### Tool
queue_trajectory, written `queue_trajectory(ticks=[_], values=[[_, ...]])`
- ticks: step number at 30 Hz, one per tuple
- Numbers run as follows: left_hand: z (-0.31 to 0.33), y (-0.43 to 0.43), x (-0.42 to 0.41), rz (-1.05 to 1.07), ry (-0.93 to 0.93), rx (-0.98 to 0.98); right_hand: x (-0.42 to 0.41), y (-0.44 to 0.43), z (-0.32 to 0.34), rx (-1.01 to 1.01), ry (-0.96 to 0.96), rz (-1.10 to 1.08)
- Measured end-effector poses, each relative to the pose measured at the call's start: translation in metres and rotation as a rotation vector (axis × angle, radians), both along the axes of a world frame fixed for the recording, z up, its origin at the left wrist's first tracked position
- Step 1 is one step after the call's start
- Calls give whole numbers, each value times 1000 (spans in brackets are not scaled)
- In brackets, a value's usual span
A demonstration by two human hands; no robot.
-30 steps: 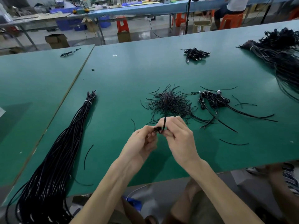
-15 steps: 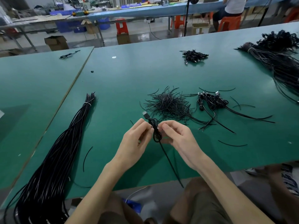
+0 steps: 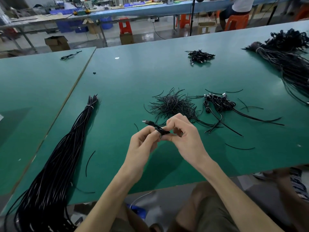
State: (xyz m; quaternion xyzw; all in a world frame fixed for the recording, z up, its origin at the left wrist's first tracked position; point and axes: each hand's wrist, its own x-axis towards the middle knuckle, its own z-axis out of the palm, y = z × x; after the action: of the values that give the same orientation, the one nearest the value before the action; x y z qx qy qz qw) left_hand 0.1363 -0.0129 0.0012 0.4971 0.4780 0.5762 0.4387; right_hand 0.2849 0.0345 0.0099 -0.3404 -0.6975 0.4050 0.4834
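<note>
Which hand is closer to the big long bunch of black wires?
Left. The left hand is right of the long wire bunch, with green table between them. The right hand is farther right, past the left hand. Both pinch a small coiled cable.

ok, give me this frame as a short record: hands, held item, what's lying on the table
left hand: pinches the coiled cable from the left
right hand: pinches the same coil from the right
coiled cable: small, black, held above the green table
plug: sticks out up-left of the coil
tie pile: loose short black ties, just beyond the hands
cable coils: group right of the tie pile
long cable bundle: tied near its far end, lies at the left
far pile: more coiled cables
</note>
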Motion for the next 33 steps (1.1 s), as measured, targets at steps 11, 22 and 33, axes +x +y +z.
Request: queue_trajectory(ticks=[11,22,33], values=[[10,-6,-36,-459,-418,-627,4,-18,-5,931,-370,-148],[0,-6,-26,80,278,-53,-2,-15,-3,-122,-111,5],[3,-11,-31,18,173,38,-2,-13,4,-485,229,198]])
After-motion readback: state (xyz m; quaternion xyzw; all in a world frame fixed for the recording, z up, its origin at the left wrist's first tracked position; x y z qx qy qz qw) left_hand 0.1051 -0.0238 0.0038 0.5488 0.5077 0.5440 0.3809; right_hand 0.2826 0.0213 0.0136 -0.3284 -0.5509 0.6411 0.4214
